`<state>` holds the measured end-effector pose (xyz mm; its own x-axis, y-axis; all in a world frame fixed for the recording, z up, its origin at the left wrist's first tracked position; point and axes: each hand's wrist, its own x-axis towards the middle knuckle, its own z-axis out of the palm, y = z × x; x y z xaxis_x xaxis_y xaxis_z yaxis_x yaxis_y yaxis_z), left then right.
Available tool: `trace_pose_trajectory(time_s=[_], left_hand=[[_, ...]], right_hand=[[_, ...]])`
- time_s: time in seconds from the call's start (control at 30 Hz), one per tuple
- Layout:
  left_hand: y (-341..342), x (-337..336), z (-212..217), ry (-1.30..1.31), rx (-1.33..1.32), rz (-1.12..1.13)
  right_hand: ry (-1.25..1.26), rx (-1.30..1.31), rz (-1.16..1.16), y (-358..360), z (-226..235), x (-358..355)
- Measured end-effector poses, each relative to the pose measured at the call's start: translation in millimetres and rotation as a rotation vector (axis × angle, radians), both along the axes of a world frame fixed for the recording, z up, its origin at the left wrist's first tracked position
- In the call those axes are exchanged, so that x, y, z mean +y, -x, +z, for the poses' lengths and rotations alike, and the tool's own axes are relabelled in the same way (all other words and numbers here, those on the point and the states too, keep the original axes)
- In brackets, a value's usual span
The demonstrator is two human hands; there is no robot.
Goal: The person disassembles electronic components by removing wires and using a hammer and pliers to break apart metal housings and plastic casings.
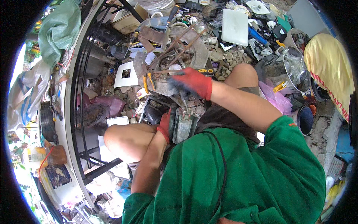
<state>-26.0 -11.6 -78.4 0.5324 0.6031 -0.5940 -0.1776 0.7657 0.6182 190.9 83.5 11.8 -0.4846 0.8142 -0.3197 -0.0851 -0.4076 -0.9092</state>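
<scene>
My left hand (165, 125), in a red glove, is closed on the side of a dark box-shaped device (184, 128) between my legs. A grey block with small terminals shows inside its casing. My right hand (192, 83), gloved in red with a dark palm, is over the device's far end. Its fingers are blurred, and a thin pale strip or wire (184, 101) runs between them and the device. Just beyond this hand lies a screwdriver (205, 71) with a yellow and black handle. Left of it, yellow-handled pliers (149, 82) rest on a stone slab.
Rusty metal bars (182, 50) lie across the slab ahead. Broken chips (233, 58), a white panel (235, 27) and electronic scrap spread farther off. A black metal frame (82, 93) stands at left. At right are a bucket (294, 71) and a yellow sack (328, 67).
</scene>
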Motion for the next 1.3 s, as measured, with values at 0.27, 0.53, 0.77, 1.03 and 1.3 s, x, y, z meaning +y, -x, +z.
trace_pose_trajectory(time_s=[0.27,0.53,0.77,1.03,1.3], left_hand=[[10,0,-52,-0.096,0.112,-0.090],[9,-18,-20,0.274,-0.212,0.170],[4,11,-18,0.244,-0.128,0.295],[31,11,-13,0.078,-0.041,0.363],[29,4,-1,0.043,0.072,0.368]], right_hand=[[-0.426,-0.178,0.082,2,-59,-11],[-1.366,-0.576,0.465,45,23,-85],[0.369,0.392,-0.297,-68,-142,7],[-0.816,-0.577,-0.584,-201,-20,-46],[-0.260,-0.812,-0.797,-347,49,-227]])
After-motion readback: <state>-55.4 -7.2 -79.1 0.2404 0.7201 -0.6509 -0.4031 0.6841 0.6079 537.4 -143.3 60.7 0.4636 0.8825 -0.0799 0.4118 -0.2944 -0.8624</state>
